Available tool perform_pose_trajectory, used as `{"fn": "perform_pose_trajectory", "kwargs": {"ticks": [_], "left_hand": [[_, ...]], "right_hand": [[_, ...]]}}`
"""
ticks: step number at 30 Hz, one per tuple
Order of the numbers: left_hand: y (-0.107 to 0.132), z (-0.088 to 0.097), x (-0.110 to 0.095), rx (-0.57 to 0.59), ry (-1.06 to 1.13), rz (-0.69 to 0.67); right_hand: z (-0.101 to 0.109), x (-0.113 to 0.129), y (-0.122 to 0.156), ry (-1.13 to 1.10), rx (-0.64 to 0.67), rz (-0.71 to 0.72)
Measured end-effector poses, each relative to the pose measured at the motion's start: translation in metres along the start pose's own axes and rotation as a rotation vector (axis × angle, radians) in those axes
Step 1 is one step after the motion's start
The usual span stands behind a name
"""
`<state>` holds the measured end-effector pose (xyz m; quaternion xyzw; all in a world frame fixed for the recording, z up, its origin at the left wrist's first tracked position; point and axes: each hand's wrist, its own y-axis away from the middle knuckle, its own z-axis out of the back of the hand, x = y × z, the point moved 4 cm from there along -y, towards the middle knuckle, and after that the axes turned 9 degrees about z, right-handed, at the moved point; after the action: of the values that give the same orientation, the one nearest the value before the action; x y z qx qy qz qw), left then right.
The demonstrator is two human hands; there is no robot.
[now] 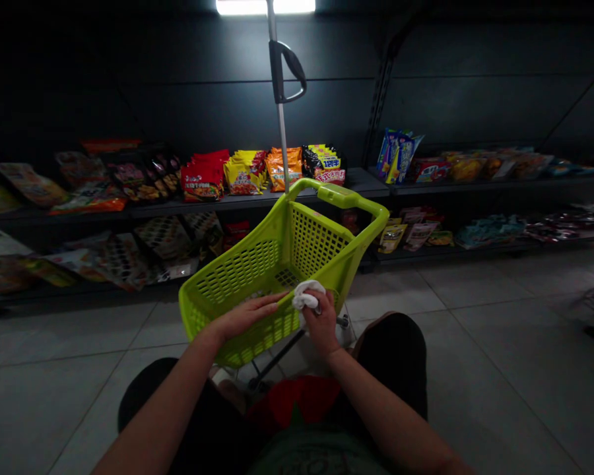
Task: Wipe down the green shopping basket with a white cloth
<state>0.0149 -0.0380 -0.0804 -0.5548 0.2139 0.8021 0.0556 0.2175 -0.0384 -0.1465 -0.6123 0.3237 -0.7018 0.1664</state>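
A lime-green plastic shopping basket point(257, 270) on wheels stands on the floor in front of me, with a tall metal pull handle point(286, 72) rising behind it. My left hand point(245, 315) lies flat on the basket's near rim, fingers stretched out. My right hand point(321, 323) is closed on a crumpled white cloth point(307, 295), pressed against the rim's near right corner. My knees in dark trousers show below, on either side of the basket.
Low dark shelves point(257, 198) along the back wall carry rows of snack packets point(257, 170) in red, yellow and orange. More packets point(426, 168) lie on the shelves to the right. Pale floor tiles point(499, 316) stretch around me.
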Motion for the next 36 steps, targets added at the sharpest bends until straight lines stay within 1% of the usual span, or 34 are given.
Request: {"fn": "perform_pose_trajectory", "kwargs": {"ticks": [2, 6, 8, 11, 15, 19, 25, 29, 31, 33, 35, 36], "left_hand": [[0.007, -0.008, 0.004, 0.018, 0.024, -0.006], [0.02, -0.026, 0.013, 0.059, 0.06, -0.016], [0.024, -0.032, 0.016, 0.037, 0.057, -0.022], [0.021, -0.036, 0.015, -0.037, 0.077, -0.03], [0.005, -0.032, 0.01, -0.135, 0.116, -0.062], [-0.014, -0.026, 0.008, -0.242, 0.121, -0.062], [-0.033, -0.017, 0.018, -0.366, 0.182, -0.079], [-0.045, -0.013, 0.023, -0.485, 0.247, -0.073], [-0.054, -0.011, 0.022, -0.535, 0.296, -0.06], [-0.063, -0.008, 0.019, -0.559, 0.339, -0.035], [-0.073, -0.006, 0.016, -0.558, 0.358, 0.003], [-0.077, -0.004, 0.014, -0.559, 0.366, 0.024]], "right_hand": [[0.001, 0.0, 0.003, 0.011, -0.002, 0.019], [-0.003, -0.001, 0.018, 0.0, -0.024, 0.058], [-0.006, -0.004, 0.02, -0.007, -0.031, 0.057], [-0.012, -0.01, 0.013, -0.025, -0.041, 0.048], [-0.027, -0.02, -0.009, -0.052, -0.032, 0.04], [-0.042, -0.029, -0.03, -0.061, -0.011, 0.025], [-0.065, -0.045, -0.045, -0.115, 0.035, 0.005], [-0.078, -0.059, -0.06, -0.165, 0.069, -0.037], [-0.083, -0.065, -0.072, -0.197, 0.104, -0.069], [-0.084, -0.068, -0.079, -0.238, 0.142, -0.107], [-0.081, -0.067, -0.075, -0.281, 0.169, -0.14], [-0.077, -0.064, -0.067, -0.3, 0.184, -0.146]]}}
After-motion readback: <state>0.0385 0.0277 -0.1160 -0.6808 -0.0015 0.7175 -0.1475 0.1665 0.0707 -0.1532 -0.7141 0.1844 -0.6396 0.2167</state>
